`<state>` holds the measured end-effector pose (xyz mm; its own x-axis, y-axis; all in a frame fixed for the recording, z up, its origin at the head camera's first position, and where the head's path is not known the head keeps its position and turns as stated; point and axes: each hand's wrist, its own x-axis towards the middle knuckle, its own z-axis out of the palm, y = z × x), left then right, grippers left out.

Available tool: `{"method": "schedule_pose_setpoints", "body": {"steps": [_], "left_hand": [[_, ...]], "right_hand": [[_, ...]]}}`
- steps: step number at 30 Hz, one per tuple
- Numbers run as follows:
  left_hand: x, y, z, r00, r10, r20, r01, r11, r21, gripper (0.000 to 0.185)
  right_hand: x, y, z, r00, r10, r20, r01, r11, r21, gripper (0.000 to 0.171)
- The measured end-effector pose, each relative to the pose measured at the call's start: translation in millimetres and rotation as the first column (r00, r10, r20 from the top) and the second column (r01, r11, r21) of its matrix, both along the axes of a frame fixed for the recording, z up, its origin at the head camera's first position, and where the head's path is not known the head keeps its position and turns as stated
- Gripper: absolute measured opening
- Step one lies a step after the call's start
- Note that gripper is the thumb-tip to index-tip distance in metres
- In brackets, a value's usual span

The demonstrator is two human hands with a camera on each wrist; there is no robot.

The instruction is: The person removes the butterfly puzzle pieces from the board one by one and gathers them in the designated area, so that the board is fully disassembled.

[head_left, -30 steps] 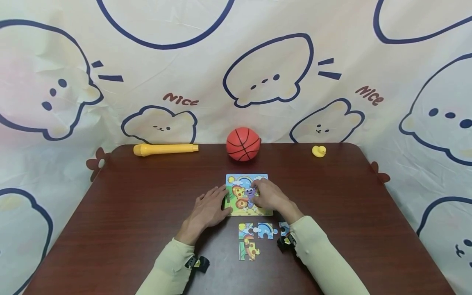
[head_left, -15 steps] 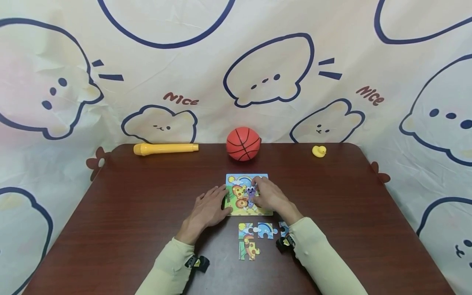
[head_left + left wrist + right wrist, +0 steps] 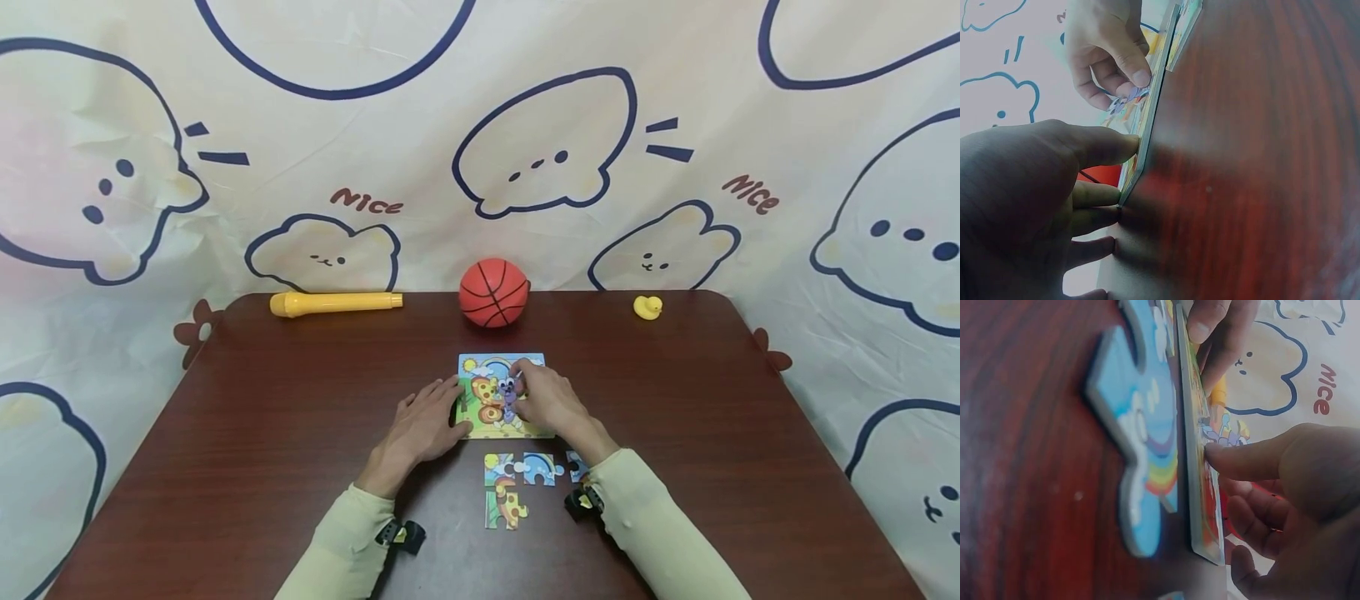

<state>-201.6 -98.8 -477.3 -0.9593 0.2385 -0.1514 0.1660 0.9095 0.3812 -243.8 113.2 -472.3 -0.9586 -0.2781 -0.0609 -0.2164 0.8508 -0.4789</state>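
Head view: the left hand (image 3: 420, 429) lies flat, fingers straight, bracing the left edge of the colourful square cardboard puzzle board (image 3: 480, 400) at the dark brown tabletop's (image 3: 262, 433) centre so it stays put. The right hand (image 3: 551, 400) pinches a purple cartoon puzzle piece (image 3: 509, 390) on the board.

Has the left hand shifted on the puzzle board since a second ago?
No. The left hand rests in the same spot, fingertips against the left edge of the puzzle board, which sits as before, below the basketball.
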Motion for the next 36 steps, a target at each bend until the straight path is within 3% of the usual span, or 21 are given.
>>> {"method": "schedule_pose_setpoints", "body": {"steps": [16,21,36], "left_hand": [[-1.1,0,0.7,1.000,-0.002,-0.002,0.002,1.000,0.002,0.064],[-0.4,0,1.1,1.000,-0.004,-0.004,0.004,1.000,0.007,0.064],[0.0,0,0.5,1.000,0.000,0.001,0.000,1.000,0.003,0.065]], "right_hand": [[7.6,11,1.7,0.998,0.019,-0.059,-0.025,0.993,-0.111,0.041],[17.2,21,2.3,0.994,0.053,-0.100,-0.063,0.993,-0.098,0.041],[49.1,43,7.6,0.988,0.121,-0.094,-0.128,0.990,-0.068,0.042]]}}
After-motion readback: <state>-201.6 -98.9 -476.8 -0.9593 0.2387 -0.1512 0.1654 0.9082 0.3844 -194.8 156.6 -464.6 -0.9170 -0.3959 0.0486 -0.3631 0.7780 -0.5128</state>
